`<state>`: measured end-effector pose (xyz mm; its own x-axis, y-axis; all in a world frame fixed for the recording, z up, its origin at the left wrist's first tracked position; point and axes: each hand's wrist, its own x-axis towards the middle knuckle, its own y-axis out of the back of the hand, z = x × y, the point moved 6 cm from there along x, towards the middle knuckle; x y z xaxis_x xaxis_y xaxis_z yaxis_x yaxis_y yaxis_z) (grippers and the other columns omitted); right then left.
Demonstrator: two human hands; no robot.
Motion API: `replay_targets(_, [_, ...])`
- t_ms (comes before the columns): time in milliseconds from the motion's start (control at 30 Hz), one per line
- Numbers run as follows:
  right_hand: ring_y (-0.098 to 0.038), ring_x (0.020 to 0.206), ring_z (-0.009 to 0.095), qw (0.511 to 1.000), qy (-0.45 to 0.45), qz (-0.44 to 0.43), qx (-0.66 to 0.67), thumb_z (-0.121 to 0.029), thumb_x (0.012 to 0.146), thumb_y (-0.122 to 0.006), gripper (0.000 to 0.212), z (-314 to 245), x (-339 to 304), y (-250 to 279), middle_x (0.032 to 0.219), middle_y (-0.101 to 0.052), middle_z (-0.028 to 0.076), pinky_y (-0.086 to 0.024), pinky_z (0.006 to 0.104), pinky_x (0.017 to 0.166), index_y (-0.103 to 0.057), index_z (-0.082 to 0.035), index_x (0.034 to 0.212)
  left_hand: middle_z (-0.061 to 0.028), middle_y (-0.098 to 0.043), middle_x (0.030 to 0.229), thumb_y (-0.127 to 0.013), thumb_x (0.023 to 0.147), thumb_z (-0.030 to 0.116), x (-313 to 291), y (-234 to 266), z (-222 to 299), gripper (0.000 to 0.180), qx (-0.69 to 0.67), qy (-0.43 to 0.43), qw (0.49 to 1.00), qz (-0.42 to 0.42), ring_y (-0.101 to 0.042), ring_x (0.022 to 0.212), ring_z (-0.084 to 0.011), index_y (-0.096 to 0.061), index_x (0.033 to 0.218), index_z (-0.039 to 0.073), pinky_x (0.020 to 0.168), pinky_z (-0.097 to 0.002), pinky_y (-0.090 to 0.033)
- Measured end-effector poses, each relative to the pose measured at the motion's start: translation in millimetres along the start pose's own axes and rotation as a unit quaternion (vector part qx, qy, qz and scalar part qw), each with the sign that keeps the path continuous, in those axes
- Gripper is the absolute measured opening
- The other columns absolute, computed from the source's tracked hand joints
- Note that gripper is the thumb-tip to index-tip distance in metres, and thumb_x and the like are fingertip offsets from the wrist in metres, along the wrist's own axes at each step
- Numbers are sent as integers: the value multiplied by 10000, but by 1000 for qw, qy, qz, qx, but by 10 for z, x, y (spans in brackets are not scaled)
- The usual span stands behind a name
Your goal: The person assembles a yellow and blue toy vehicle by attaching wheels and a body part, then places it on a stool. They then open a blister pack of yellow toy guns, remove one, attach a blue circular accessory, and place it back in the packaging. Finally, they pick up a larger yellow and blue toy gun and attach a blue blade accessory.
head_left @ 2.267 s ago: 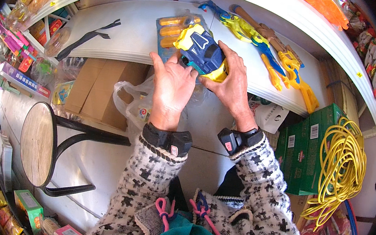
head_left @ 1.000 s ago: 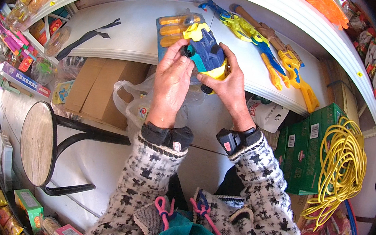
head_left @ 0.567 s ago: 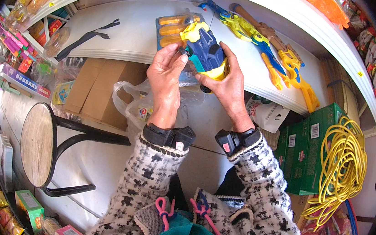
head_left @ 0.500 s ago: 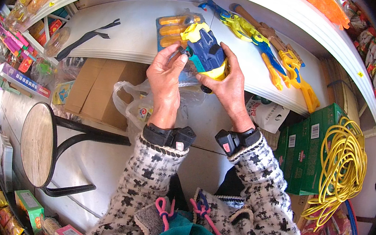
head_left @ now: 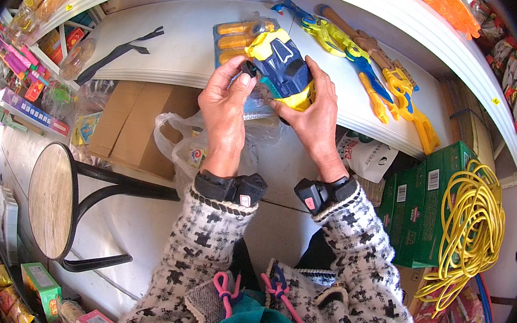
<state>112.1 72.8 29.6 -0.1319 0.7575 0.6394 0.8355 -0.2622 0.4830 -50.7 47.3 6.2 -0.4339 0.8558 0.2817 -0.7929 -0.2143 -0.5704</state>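
A blue and yellow toy car (head_left: 284, 66) is held up over the front edge of the white shelf. My right hand (head_left: 316, 107) grips it from the right, the thumb under its near yellow end and the fingers along its side. At its left side, my left hand (head_left: 226, 98) pinches a small black round piece (head_left: 249, 68) that looks like a wheel between thumb and forefinger. Whether this piece is joined to the car cannot be seen. Behind the car lies a blue-backed pack (head_left: 232, 36) with yellow-orange pieces, partly covered.
On the white shelf (head_left: 174, 61) lie a black strap (head_left: 118, 55) and several long toy weapons (head_left: 352, 51). Below are a cardboard box (head_left: 127, 122), a clear plastic bag (head_left: 176, 131), and a tipped stool (head_left: 56, 200). Green boxes (head_left: 415, 203) and a coiled yellow cable (head_left: 469, 228) stand right.
The toy car has turned so more of its upper face shows. My left hand has shifted slightly left with the black piece, which shows more clearly now.
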Motion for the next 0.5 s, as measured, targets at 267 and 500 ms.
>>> replay_targets(267, [-526,1141,324,999,6,17,-31,-165,566,-873,904,-41,7,43,1234,-554,172,-402,406,1020,-457,-13,1353,-139,-602,1195,-598,915,-16,6,-2,-16,339,-1,4,1000,4,-625,1030,-182,-545,1247,-61,933,-321,-542])
replay_targets(500, [-507,1126,318,998,36,26,-44,-153,553,-858,917,-92,-6,42,1246,-539,140,-378,423,984,-446,-53,1366,-130,-619,1146,-636,886,-28,12,53,-41,330,25,-7,999,21,-634,997,-169,-568,1208,-51,905,-309,-550])
